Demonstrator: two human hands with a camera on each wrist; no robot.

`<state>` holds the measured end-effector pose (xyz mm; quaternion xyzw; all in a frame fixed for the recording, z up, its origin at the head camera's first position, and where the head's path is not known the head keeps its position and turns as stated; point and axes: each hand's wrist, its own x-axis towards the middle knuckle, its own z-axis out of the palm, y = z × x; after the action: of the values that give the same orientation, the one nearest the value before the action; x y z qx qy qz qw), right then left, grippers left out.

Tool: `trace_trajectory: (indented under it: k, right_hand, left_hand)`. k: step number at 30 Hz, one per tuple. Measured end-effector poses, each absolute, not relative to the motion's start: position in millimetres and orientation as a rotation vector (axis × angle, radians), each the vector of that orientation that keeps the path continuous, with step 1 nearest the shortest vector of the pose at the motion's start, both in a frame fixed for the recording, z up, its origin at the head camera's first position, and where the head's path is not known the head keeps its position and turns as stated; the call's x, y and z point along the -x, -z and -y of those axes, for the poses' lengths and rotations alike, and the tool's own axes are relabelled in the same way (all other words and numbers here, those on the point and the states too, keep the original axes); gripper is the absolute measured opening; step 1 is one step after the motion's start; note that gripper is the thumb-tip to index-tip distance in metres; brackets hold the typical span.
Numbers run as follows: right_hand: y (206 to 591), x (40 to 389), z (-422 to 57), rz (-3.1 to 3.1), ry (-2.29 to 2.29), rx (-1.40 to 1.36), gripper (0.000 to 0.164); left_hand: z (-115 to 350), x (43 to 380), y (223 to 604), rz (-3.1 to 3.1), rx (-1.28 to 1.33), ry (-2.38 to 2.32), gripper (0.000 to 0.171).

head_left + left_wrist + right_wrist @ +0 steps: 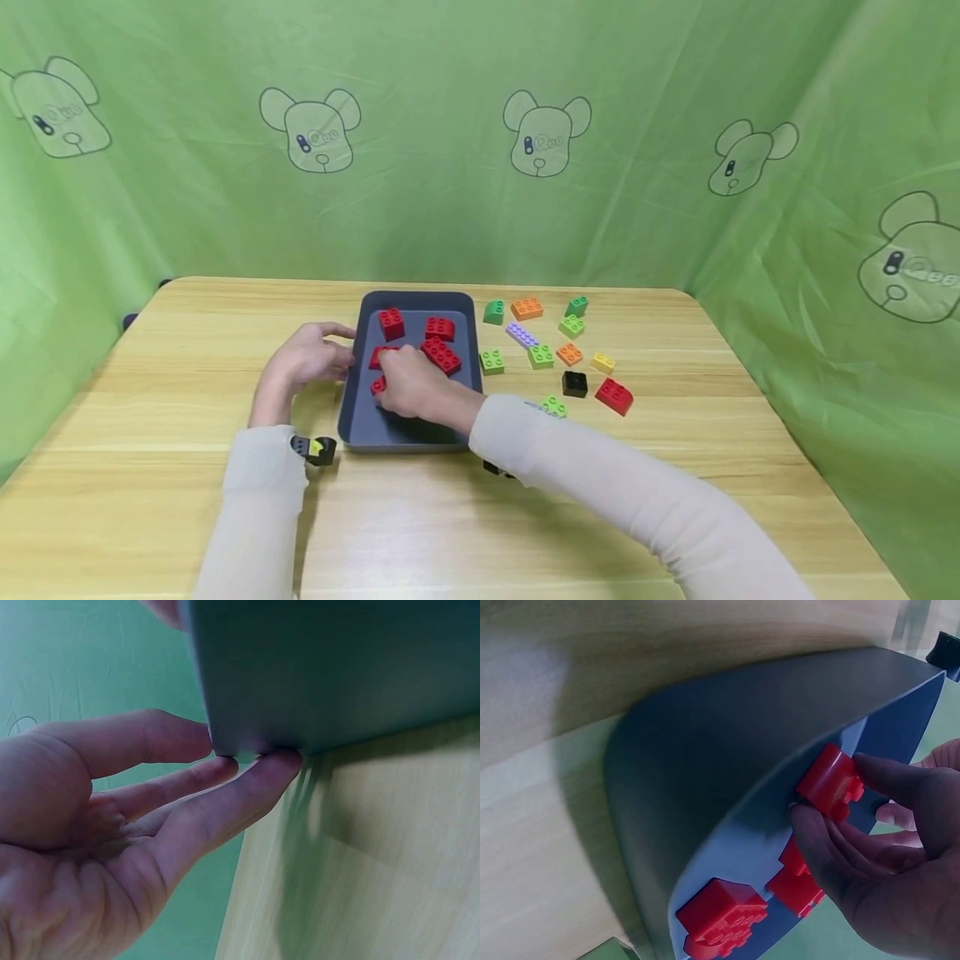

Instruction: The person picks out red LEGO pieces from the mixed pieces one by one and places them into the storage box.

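Observation:
A dark grey tray (367,429) lies on the table with several red bricks inside, among them a square one (391,323) and a longer one (441,355). My right hand (416,383) reaches into it. Between thumb and fingers this hand pinches a red brick with a rounded face (826,780), close to the tray wall. At the tray's left side, the fairly straight fingers of my left hand (311,354) touch the outer wall (337,675), with fingertips (281,763) at its lower edge.
Right of the tray lie loose bricks: an orange one (527,308), a lilac one (522,334), a black one (574,383), a red one (615,396), a yellow one (603,362) and several green ones. A green curtain (435,217) hangs behind the wooden table (187,375).

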<state>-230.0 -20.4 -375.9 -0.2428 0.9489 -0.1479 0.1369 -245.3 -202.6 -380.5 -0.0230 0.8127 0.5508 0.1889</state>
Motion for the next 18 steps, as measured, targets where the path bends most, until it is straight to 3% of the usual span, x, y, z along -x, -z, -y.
trace_trajectory:
  k: [12,18]
  right_hand:
    - [373.7,228.5,20.5,-2.742,0.403,0.691,0.029]
    - [366.6,229.0,17.1,-2.724,0.451,0.648,0.045]
  left_hand:
    - [203.0,245.6,381.1,-2.295,0.071,-1.541,0.057]
    - [203.9,246.5,381.8,-2.298,0.074,-1.539,0.057]
